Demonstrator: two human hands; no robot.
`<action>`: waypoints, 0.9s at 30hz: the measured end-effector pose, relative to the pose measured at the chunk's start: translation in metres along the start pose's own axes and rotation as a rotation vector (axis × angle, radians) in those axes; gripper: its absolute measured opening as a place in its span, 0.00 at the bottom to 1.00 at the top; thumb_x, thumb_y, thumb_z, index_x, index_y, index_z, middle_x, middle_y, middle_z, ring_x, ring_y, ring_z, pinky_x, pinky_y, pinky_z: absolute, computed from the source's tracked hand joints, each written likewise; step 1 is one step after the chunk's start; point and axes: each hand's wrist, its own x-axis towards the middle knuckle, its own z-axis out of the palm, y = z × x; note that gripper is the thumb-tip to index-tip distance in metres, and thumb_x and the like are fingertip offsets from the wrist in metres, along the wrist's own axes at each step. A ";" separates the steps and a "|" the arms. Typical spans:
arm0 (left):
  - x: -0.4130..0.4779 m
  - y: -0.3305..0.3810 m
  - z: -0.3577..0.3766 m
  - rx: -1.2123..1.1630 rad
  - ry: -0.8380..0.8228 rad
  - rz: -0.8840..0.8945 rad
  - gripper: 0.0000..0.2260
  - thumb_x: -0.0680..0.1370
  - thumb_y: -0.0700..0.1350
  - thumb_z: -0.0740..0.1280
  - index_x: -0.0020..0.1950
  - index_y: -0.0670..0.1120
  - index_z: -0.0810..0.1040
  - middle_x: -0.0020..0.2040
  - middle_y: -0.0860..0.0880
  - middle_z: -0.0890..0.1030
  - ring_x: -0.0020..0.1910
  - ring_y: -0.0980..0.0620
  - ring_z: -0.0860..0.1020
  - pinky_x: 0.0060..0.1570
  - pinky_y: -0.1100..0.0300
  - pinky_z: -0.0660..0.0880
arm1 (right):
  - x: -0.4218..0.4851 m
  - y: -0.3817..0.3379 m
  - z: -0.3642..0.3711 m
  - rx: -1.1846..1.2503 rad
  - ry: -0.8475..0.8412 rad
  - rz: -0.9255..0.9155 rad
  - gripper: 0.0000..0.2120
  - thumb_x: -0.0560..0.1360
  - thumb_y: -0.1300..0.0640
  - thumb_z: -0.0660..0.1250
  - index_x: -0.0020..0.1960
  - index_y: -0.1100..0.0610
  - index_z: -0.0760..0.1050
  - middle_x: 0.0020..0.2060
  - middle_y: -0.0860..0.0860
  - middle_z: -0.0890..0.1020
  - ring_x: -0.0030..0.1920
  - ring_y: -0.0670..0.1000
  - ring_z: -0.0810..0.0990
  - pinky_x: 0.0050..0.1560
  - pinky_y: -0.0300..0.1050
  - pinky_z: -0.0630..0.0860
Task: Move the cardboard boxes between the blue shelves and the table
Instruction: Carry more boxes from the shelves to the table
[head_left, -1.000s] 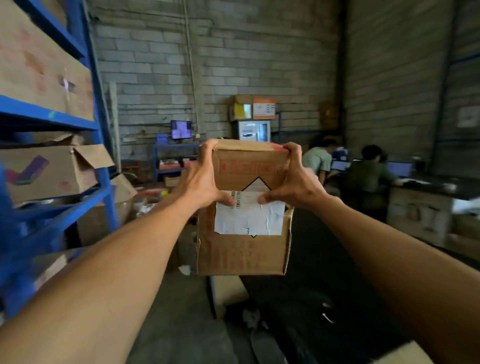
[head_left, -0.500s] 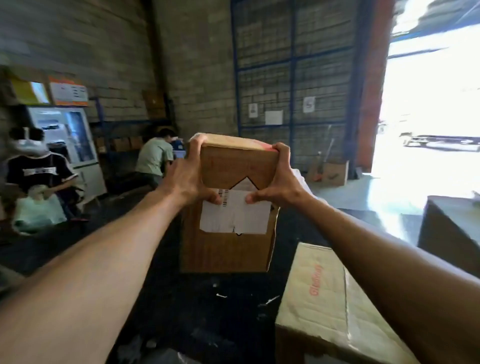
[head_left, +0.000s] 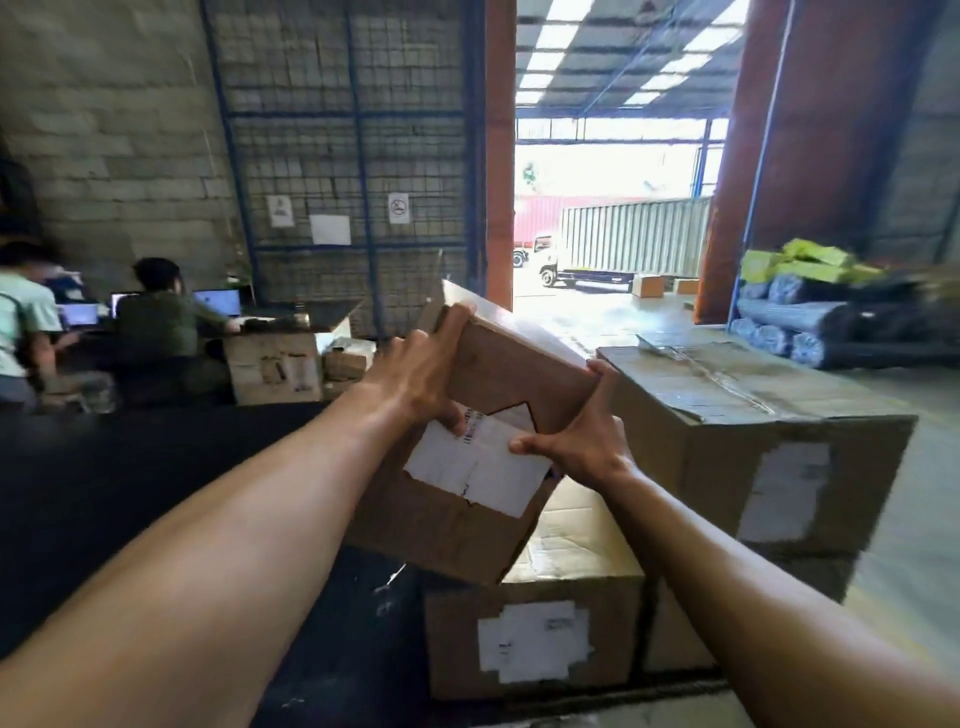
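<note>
I hold a brown cardboard box (head_left: 447, 525) with a torn white label in the air, tilted to the right. My left hand (head_left: 423, 374) grips its upper left edge, thumb on the label. My right hand (head_left: 582, 441) grips its right edge, thumb on the label too. The box hangs above the black table (head_left: 130, 493) and over a low cardboard box (head_left: 540, 629) with a white label. A bigger taped cardboard box (head_left: 753, 415) stands on the table just to the right. The blue shelves are out of view.
Two people sit at laptops (head_left: 218, 301) at the far left, behind more cartons (head_left: 275, 369). A wire-mesh wall (head_left: 353, 156) rises behind. An open doorway (head_left: 613, 234) shows a truck outside. Dark rolls and yellow packs (head_left: 810, 306) are stacked at the right.
My view has swung right, away from the blue shelves to the table and doorway. The held box has tilted right and now hangs over the boxes on the table.
</note>
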 end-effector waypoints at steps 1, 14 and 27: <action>0.001 0.005 0.002 0.014 0.001 0.022 0.51 0.59 0.47 0.82 0.70 0.58 0.51 0.48 0.43 0.74 0.50 0.37 0.78 0.38 0.49 0.72 | -0.003 0.004 -0.002 0.011 0.016 0.038 0.59 0.52 0.46 0.85 0.71 0.45 0.51 0.59 0.50 0.75 0.59 0.56 0.77 0.54 0.54 0.80; -0.012 -0.015 0.054 -0.488 -0.087 -0.249 0.60 0.55 0.52 0.84 0.77 0.60 0.49 0.66 0.49 0.74 0.64 0.44 0.74 0.62 0.46 0.72 | -0.004 0.032 -0.017 0.005 0.029 0.079 0.58 0.52 0.43 0.85 0.70 0.46 0.52 0.63 0.55 0.72 0.61 0.59 0.76 0.59 0.55 0.77; 0.028 0.023 0.065 -0.326 -0.147 -0.159 0.55 0.56 0.54 0.82 0.76 0.57 0.55 0.65 0.46 0.75 0.61 0.43 0.75 0.60 0.44 0.73 | 0.059 -0.066 -0.042 -0.900 -0.332 -0.417 0.54 0.61 0.43 0.78 0.72 0.29 0.44 0.69 0.66 0.62 0.63 0.70 0.71 0.56 0.64 0.76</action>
